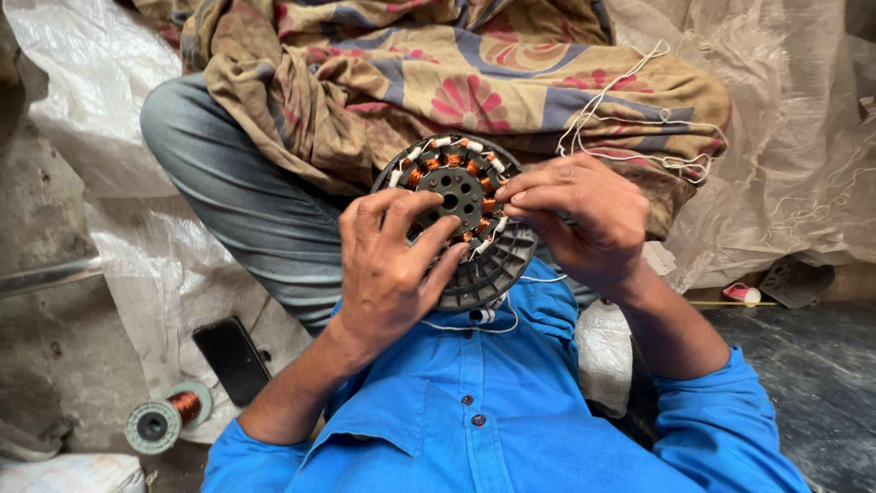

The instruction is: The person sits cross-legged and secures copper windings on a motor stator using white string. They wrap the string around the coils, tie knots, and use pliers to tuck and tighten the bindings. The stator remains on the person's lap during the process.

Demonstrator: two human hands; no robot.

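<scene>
Person is sitting cross-legged on plastic sheeting [137, 274], blue shirt [493, 411] filling the lower frame, patterned cloth [438, 82] draped over the lap.

Round motor stator [461, 219] is resting tilted on the lap, against the cloth edge and just above the shirt. Copper coils with white insulation sleeves are ringing its dark hub.

Left hand [392, 265] is gripping the stator's lower-left rim, fingers curled over the face. Right hand [584, 215] is pinching something at the right side of the winding ring, fingertips closed tight; what is between them is too small to tell, probably a thread or wire end.

White thread [630, 119] is lying in loose loops on the cloth, behind the right hand. Another strand is trailing below the stator onto the shirt.

Black phone [233, 358] is lying on the sheeting by the left elbow. Copper wire spool [169, 418] is sitting near it, lower left.

Risks, as judgement:
- Stator is only propped and held by one hand, so it could be slipping off the lap if that grip loosens.
- Loose thread loops could be snagging on fingers or coil posts and tangling.
- Pulling too hard at the pinch point could be snapping thin wire or dislodging a sleeve.
</scene>
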